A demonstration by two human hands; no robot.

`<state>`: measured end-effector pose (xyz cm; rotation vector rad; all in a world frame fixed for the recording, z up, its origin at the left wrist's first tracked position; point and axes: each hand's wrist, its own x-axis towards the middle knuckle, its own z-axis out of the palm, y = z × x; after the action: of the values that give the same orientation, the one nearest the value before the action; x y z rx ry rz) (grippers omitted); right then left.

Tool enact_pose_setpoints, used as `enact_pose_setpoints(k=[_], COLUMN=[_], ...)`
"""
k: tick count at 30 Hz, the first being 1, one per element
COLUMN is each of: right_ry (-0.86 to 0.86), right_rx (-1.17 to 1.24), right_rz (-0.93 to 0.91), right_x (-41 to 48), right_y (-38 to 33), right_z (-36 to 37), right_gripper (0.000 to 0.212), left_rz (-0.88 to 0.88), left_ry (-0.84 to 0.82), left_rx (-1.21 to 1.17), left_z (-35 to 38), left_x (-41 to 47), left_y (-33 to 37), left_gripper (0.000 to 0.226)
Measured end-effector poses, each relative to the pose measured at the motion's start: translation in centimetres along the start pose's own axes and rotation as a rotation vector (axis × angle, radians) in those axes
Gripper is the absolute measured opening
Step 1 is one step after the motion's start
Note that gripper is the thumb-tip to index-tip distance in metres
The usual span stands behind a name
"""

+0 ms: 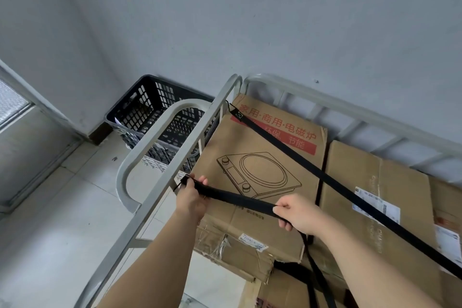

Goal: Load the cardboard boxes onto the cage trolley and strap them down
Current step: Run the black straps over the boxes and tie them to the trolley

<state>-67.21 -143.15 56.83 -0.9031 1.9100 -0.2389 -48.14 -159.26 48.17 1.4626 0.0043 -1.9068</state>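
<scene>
Cardboard boxes sit stacked inside the grey cage trolley [160,182]. The top left box [260,157] shows a cooker drawing and red print; a plain box [370,195] lies to its right. One black strap [310,162] runs diagonally from a hook on the left rail across both boxes. A second black strap [240,199] stretches between my hands. My left hand [193,195] grips its hooked end beside the trolley's left rail. My right hand [295,212] pinches the strap further along, and the rest hangs down below it.
A black plastic crate [150,107] stands on the floor against the grey wall, behind the trolley's rounded handle [130,162]. Pale floor tiles lie to the left. A door frame sits at the far left. The trolley's back rail runs close to the wall.
</scene>
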Motion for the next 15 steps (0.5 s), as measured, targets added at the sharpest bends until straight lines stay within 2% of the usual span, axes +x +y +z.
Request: enact_pose_setpoints(k=[10, 15], right_ry=[-0.01, -0.002], right_rx=[0.089, 0.038], right_rz=[-0.016, -0.018], right_x=[-0.2, 1.2], right_y=[0.9, 0.4], right_z=[1.6, 2.9], right_gripper=[0.019, 0.019], left_rz=[0.065, 0.044], left_ry=[-0.019, 0.034], left_rx=[0.013, -0.062], left_z=[0.6, 0.1], left_x=[1.0, 0.2], left_y=[-0.2, 0.7], left_gripper=[0.012, 0.021])
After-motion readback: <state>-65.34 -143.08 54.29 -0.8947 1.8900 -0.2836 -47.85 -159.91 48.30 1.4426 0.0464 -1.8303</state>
